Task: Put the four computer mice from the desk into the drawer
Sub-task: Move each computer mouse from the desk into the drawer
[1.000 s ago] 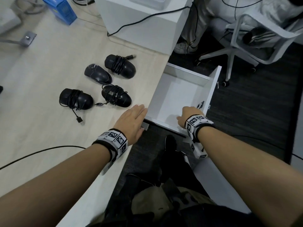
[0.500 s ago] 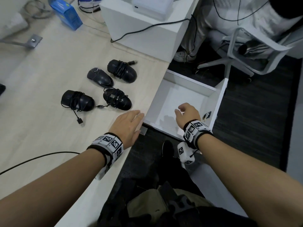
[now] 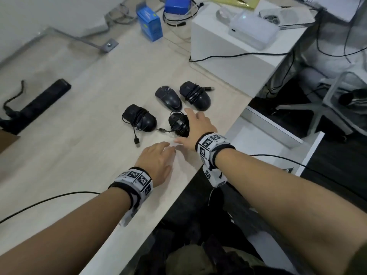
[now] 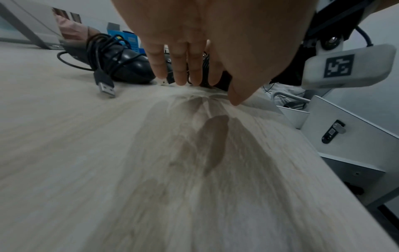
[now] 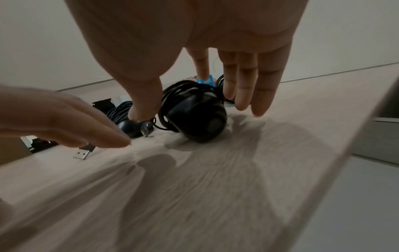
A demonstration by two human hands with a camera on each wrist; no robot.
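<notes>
Several black computer mice lie on the light wooden desk (image 3: 79, 155). The nearest mouse (image 3: 177, 123) (image 5: 194, 116) has its cable wound round it. My right hand (image 3: 195, 126) (image 5: 194, 98) hovers just over it with fingers spread and straight, holding nothing. To its left lies a second cable-wrapped mouse (image 3: 140, 120) (image 4: 121, 63) with a loose USB plug (image 3: 136, 141). Behind them sit a bare mouse (image 3: 168, 97) and another wrapped mouse (image 3: 195, 95). My left hand (image 3: 158, 157) (image 4: 194, 80) rests flat and open on the desk in front of them. The white drawer (image 3: 274, 133) stands pulled out at the right.
A white box (image 3: 228, 54) with a translucent case on top stands behind the mice. A blue carton (image 3: 150, 23) and a black bar (image 3: 43, 98) lie further back and left. A black cable (image 3: 49, 199) crosses the desk near my left forearm. An office chair (image 3: 337, 100) stands beyond the drawer.
My right hand has left the drawer's front edge and moved left over the desk to the nearest mouse. My left hand slid slightly forward. The view tilted up.
</notes>
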